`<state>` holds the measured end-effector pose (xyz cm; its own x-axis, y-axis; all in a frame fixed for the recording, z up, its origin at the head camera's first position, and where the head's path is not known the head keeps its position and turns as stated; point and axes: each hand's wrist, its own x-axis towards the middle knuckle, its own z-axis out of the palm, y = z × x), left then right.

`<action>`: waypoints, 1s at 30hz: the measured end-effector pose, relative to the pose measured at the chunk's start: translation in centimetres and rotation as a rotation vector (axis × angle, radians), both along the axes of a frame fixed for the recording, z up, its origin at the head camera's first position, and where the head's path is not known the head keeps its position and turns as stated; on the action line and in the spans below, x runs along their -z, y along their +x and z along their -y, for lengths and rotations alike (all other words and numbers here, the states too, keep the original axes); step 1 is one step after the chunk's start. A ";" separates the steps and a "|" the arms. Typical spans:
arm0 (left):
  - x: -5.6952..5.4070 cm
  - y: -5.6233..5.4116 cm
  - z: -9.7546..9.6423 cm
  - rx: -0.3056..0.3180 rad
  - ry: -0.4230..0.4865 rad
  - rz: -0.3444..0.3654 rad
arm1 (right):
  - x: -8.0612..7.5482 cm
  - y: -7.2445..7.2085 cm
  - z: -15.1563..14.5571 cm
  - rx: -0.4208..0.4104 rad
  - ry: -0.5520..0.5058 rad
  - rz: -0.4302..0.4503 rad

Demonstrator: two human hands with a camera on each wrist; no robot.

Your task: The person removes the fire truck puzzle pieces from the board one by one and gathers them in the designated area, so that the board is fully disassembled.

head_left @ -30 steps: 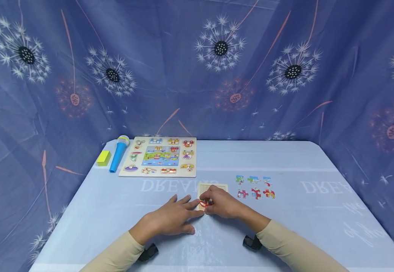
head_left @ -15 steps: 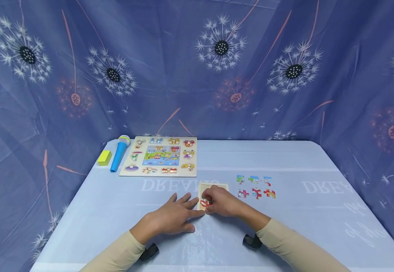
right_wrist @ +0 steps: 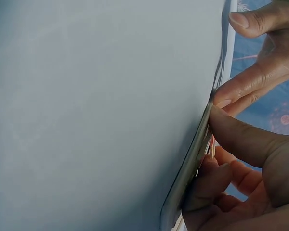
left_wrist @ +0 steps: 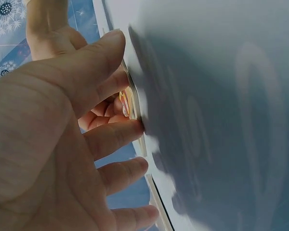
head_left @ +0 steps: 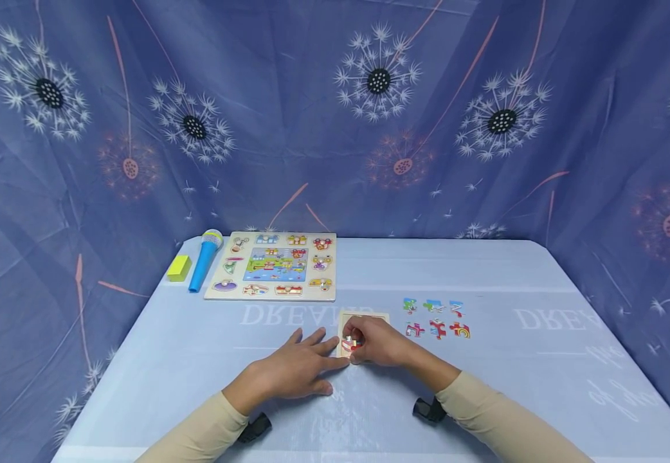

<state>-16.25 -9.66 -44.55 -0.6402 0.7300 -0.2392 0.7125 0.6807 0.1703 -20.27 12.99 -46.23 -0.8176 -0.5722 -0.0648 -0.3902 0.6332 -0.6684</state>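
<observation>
A small wooden puzzle tray [head_left: 377, 314] lies flat in front of me, partly covered by my right hand [head_left: 382, 342]. That hand's curled fingers pinch a red and white puzzle piece [head_left: 348, 346] over the tray's near left corner. In the right wrist view its thumb [right_wrist: 245, 137] sits at the tray's near edge, and the piece [right_wrist: 212, 147] shows as a thin edge beside the fingers. My left hand [head_left: 291, 370] lies with spread, straight fingers on the table, fingertips right at the tray's left side and near corner.
Several loose puzzle pieces [head_left: 437, 329] lie in two rows right of the tray. At the back left are a large wooden picture board [head_left: 329, 292], a blue toy microphone [head_left: 202, 262] and a yellow block [head_left: 179, 268]. A dandelion-print curtain [head_left: 289, 128] hangs behind the table.
The puzzle piece has shifted and turned slightly under the right fingers, now showing more white. Both hands stay in nearly the same place.
</observation>
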 end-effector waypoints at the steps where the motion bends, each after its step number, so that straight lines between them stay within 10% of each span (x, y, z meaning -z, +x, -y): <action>1: 0.0 0.0 0.0 -0.001 0.001 0.002 | 0.1 0.0 0.0 0.001 -0.001 0.002; 21: 0.1 0.0 0.1 0.007 0.016 0.002 | -0.1 -0.5 -0.6 -0.023 0.015 -0.038; 30: 0.2 -0.3 0.1 0.004 0.021 0.011 | -1.9 -0.5 -3.8 0.087 -0.062 0.073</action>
